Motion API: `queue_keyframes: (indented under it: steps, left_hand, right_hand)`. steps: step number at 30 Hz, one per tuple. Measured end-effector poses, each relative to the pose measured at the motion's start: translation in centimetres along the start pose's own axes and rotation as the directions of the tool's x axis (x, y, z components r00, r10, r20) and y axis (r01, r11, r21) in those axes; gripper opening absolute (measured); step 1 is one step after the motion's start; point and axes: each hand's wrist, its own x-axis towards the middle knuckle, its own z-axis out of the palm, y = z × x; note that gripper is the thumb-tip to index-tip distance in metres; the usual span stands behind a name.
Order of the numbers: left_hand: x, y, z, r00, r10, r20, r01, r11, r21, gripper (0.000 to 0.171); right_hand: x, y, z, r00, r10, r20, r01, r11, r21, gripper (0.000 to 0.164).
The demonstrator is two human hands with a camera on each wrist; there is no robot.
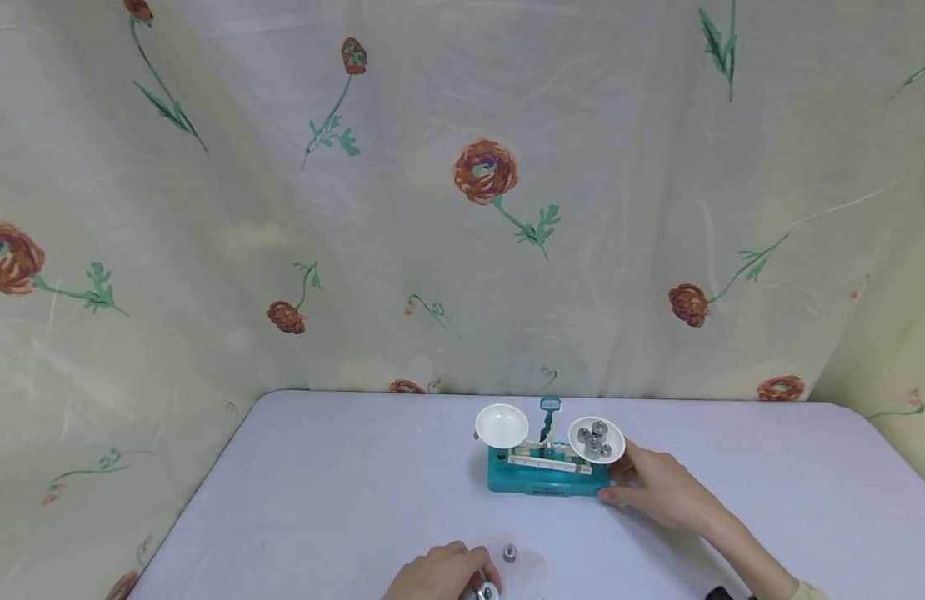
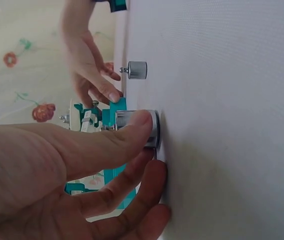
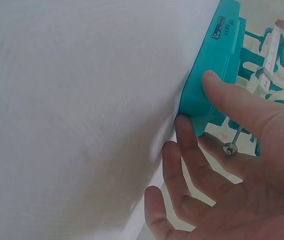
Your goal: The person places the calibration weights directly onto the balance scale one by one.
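A teal balance scale [image 1: 547, 479] stands on the table with two white pans. Several metal weights [image 1: 594, 442] sit in its right pan [image 1: 616, 451], which hangs lower than the bare left pan [image 1: 502, 427]. My right hand [image 1: 661, 487] holds the right end of the scale's base [image 3: 204, 97], thumb on top and index finger at the lower edge. Near the front of the table, my left hand [image 1: 438, 573] pinches a cylindrical metal weight [image 2: 153, 125] between thumb and fingers, close to the tabletop. Another small knobbed weight [image 1: 510, 553] stands just beyond it.
The table [image 1: 342, 483] has a pale cloth cover. Behind it and along both sides hangs a curtain [image 1: 402, 250] printed with red flowers. A dark object [image 1: 719, 593] shows at the bottom edge beside my right forearm.
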Motion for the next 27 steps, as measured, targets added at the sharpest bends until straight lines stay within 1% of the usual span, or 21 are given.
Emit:
queue_keyframes:
  steps: [4, 8, 14, 19, 22, 27]
  left_hand:
    - [-0.2, 0.0, 0.1, 1.000, 0.002, -0.026, -0.002, 1.000, 0.010, 0.021]
    - [-0.3, 0.1, 0.1, 0.999, -0.005, -0.049, 0.004, 1.000, -0.011, 0.014]
    - [-0.1, 0.5, 0.0, 0.997, -0.058, -0.049, 0.056, 0.997, -0.057, 0.017]
    - [-0.1, 0.8, -0.2, 0.991, -0.102, -0.091, 0.096, 0.993, -0.063, 0.022]
    - [-0.3, 0.8, -0.5, 0.987, -0.097, -0.132, 0.090, 0.994, -0.063, 0.024]
    - [-0.7, 0.6, -1.0, 0.977, -0.061, -0.205, 0.047, 0.996, -0.074, 0.026]
  right_hand:
    - [0.0, -0.1, 0.0, 1.000, 0.004, 0.004, -0.004, 1.000, 0.003, 0.076]
    - [0.0, -0.2, 0.0, 1.000, 0.007, 0.001, -0.007, 1.000, 0.007, 0.076]
    - [0.0, -0.3, -0.1, 1.000, 0.003, 0.004, -0.003, 1.000, 0.001, 0.076]
    - [0.0, -0.4, 0.0, 1.000, 0.003, -0.002, -0.003, 1.000, -0.005, 0.074]
    - [0.0, -0.3, 0.1, 1.000, -0.005, -0.012, 0.005, 1.000, -0.014, 0.072]
    - [-0.1, -0.2, 0.1, 1.000, -0.017, -0.022, 0.016, 1.000, -0.017, 0.070]
